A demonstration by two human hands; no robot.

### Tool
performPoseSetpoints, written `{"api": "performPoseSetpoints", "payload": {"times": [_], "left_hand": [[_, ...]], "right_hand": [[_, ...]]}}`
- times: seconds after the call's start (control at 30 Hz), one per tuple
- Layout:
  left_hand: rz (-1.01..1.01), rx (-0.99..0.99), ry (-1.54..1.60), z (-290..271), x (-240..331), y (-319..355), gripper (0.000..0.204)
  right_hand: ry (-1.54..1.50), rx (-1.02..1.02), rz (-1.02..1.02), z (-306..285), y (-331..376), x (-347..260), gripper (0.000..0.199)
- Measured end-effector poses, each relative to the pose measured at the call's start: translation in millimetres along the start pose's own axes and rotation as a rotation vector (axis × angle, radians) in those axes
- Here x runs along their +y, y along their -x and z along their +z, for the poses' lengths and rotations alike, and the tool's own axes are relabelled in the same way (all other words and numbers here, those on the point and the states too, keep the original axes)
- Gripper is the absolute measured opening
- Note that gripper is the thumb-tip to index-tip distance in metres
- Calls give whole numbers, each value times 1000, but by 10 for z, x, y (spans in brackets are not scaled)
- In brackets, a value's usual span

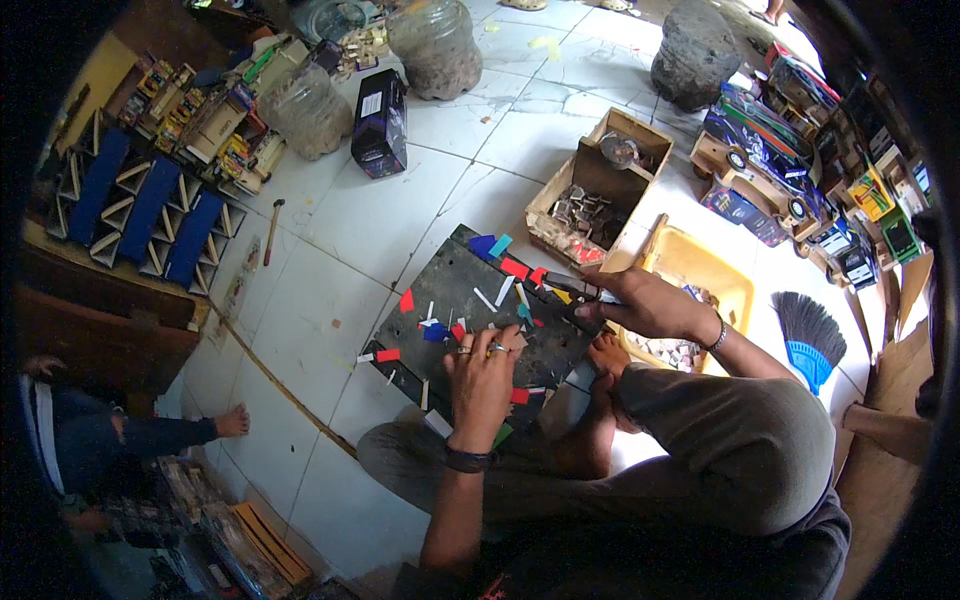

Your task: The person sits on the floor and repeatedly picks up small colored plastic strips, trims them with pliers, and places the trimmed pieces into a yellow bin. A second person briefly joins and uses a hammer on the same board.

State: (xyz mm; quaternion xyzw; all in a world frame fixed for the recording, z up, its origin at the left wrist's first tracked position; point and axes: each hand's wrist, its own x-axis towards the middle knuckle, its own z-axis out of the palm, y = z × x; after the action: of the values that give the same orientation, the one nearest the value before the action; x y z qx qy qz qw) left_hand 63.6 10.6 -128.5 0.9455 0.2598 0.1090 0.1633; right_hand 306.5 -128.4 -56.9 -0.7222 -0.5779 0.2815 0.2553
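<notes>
A dark, flat board (390, 335) lies in front of my crossed legs, scattered with small red, blue, white, green and yellow cut pieces. My left hand (482, 385), wearing rings and a dark wristband, rests on it with bent fingers pressed down and drawn together. Whatever lies under those fingertips is too small or hidden to name. At the board's far right edge, my right hand (655, 305) grips a slim dark tool (562, 281) that looks like a knife, its tip pointing left. A red piece (514, 268) lies just beyond that tip.
A wooden box (545, 228) of small pieces and a yellow basin (735, 270) stand beyond my right hand. A black-bristled brush (808, 325) lies far right. Toy trucks (745, 160) line the right side. A hammer (272, 232) lies left; another person's foot (232, 421) is nearby.
</notes>
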Motion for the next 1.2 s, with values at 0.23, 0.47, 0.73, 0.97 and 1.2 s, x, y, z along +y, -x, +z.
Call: {"api": "performPoseSetpoints", "payload": {"times": [0.23, 0.47, 0.73, 0.97, 1.2], "left_hand": [[-88, 240, 562, -262, 208, -58, 30], [-116, 341, 1018, -414, 647, -16, 32], [-69, 370, 967, -449, 707, -32, 33], [-79, 351, 946, -459, 696, -41, 33], [-99, 335, 973, -449, 679, -46, 33]], "right_hand": [[102, 133, -42, 92, -10, 41, 40], [310, 226, -179, 131, -6, 7, 47], [330, 302, -268, 140, 25, -41, 42], [333, 316, -280, 155, 22, -14, 38], [351, 328, -283, 164, 25, 24, 36]]}}
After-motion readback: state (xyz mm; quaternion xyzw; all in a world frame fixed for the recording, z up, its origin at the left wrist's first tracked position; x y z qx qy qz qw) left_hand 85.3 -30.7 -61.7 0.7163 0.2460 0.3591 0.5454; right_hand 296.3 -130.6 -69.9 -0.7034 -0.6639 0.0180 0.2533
